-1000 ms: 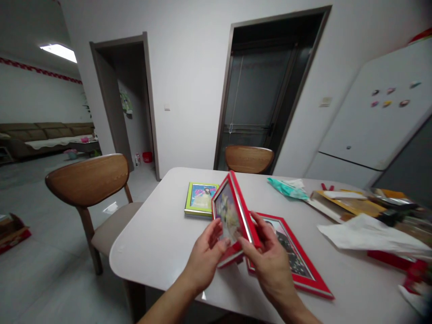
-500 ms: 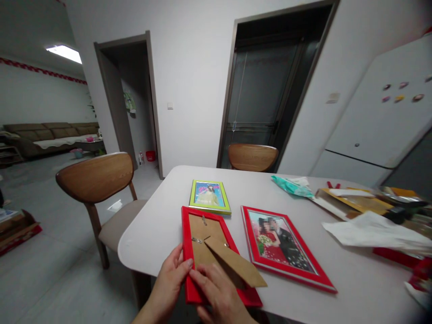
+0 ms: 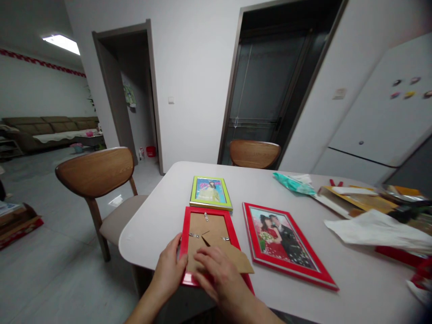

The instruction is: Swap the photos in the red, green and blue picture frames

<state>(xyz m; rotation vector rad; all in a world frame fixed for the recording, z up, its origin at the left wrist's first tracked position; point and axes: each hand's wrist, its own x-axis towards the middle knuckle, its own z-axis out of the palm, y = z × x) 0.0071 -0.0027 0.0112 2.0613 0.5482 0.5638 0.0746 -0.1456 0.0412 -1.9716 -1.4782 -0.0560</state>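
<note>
From where I stood, a red picture frame [image 3: 218, 225] lay back-side up at the near edge of the pale dining table [image 3: 151, 229], with both of the person's hands at it. The left hand [image 3: 169, 270] held the frame's left rim between thumb and fingers. The right hand [image 3: 221, 274] was over the brown backing board [image 3: 199, 220], its fingers bent and slightly spread beside the easel stand [image 3: 241, 261], whose wide end reached over the right rim; I couldn't tell whether the fingertips pinched anything. Small metal clips [image 3: 206, 217] showed along the backing's top and sides.

At the frame's far end lay a lime-green picture frame [image 3: 211, 192], face up, showing a figure in a pale yellow dress; whether the two rims touched, I couldn't tell. A little apart to the right, a red-framed wedding photo [image 3: 286, 245] lay face up. Farther right were a teal-and-white packet [image 3: 294, 183] and a crumpled white sheet [image 3: 374, 229]. One wooden chair [image 3: 97, 172] stood left of the table, another at its far side.
</note>
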